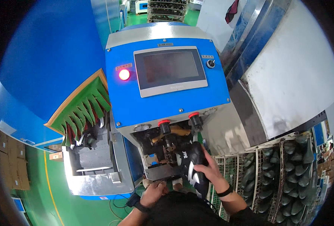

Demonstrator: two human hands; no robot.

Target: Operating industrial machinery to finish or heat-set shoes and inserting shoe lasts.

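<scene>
A black shoe with white stripes [192, 155] is in my right hand [211, 171], whose fingers wrap its side. The shoe stands toe up at the right of the machine's working opening, close to the metal clamp parts [169, 148]. My left hand [155, 193] is closed below the front metal plate [161, 172] of the machine; what its fingers hold, if anything, is hidden. Above both hands rises the blue machine [167, 107], with a dark screen [170, 69], a lit red lamp [124, 74] and two red-topped black knobs [164, 126].
To the left, a metal conveyor box [95, 175] with a green strip curtain [86, 109] holds a dark shoe [88, 139]. Racks of black shoe lasts [266, 180] stand at the right. Cartons [10, 162] line the far left. Cables [116, 211] lie on the green floor.
</scene>
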